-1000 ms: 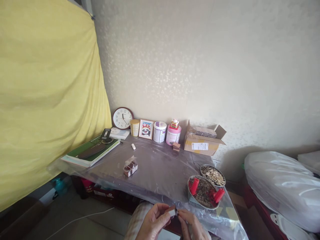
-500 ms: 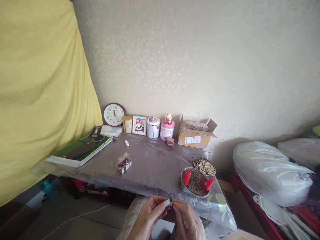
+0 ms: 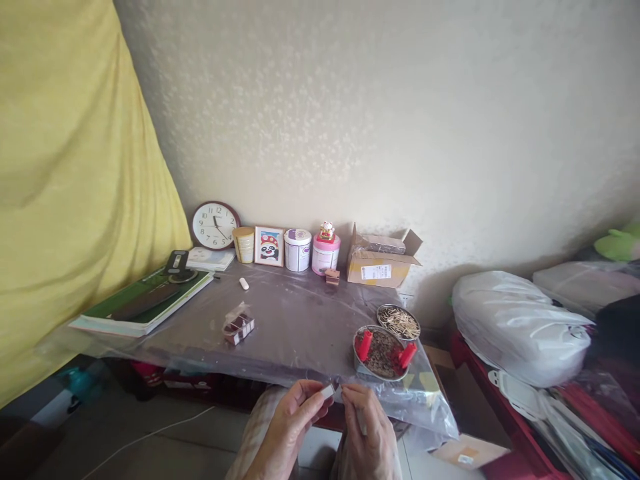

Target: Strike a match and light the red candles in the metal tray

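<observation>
My left hand [image 3: 300, 415] is closed around a small matchbox [image 3: 327, 392] with a pale side, held in front of the table's near edge. My right hand [image 3: 367, 421] pinches thumb and fingers together right beside the box's end; what sits between those fingertips is too small to make out. Beyond my right hand stands a bowl of dark, soil-like stuff [image 3: 383, 357] with two red candle-like sticks in it. Behind that bowl is a dish of matchsticks [image 3: 399, 323]. An opened plastic-wrapped pack of small boxes [image 3: 239, 327] lies left of centre on the table.
Along the wall stand a clock [image 3: 216, 225], a yellow cup [image 3: 244, 245], a framed panda picture [image 3: 269, 247], two tubs [image 3: 298, 251] and an open cardboard box [image 3: 377, 267]. A thick green book [image 3: 145, 303] lies left. White plastic bags [image 3: 520, 327] sit at right.
The view has shifted slightly, so the table's things appear a little further left and up. Both hands keep their pose, and a narrow gap shows between the box and the right fingertips.
</observation>
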Available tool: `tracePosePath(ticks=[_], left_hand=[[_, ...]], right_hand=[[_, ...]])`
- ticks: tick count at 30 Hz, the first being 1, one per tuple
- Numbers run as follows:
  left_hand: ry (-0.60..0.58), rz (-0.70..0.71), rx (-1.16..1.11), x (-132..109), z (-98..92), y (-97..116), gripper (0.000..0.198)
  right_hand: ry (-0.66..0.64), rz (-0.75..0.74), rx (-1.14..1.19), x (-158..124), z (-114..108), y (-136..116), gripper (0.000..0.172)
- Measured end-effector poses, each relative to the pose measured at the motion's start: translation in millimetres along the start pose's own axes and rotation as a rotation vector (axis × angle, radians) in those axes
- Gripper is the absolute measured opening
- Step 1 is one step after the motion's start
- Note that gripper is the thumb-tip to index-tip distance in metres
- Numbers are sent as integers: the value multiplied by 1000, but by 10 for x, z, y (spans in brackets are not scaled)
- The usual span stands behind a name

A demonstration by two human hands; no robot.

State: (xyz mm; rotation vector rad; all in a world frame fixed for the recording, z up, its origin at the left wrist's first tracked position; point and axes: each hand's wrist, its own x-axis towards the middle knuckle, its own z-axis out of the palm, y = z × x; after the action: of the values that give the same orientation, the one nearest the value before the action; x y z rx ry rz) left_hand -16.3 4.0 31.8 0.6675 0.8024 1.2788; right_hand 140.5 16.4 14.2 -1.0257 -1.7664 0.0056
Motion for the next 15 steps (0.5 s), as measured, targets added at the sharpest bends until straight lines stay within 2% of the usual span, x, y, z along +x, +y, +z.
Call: tracePosePath(ticks=[2, 5, 8, 9, 12, 13, 15], left_hand=[[13, -2, 0, 7, 2, 4, 20], [33, -15, -6, 36, 5, 4, 22], [62, -24, -10, 56, 31, 17, 26], [59, -22, -8, 55, 44, 26, 27], [16, 5, 14, 31, 73, 61, 27], [6, 18, 26, 22, 75, 71, 26], [17, 34, 49, 11, 63, 84, 27]], right_hand=[[-10, 4, -19, 22, -34, 21, 14], [46, -5, -2, 74, -166, -59, 17], [148, -99, 32, 82, -250, -160, 24], [136, -133, 31, 70, -237, -155, 25], [-48, -153, -41, 18, -86, 36, 22], [-55, -104, -87, 7, -24, 138, 19], [77, 27, -128, 7, 66, 331, 14]])
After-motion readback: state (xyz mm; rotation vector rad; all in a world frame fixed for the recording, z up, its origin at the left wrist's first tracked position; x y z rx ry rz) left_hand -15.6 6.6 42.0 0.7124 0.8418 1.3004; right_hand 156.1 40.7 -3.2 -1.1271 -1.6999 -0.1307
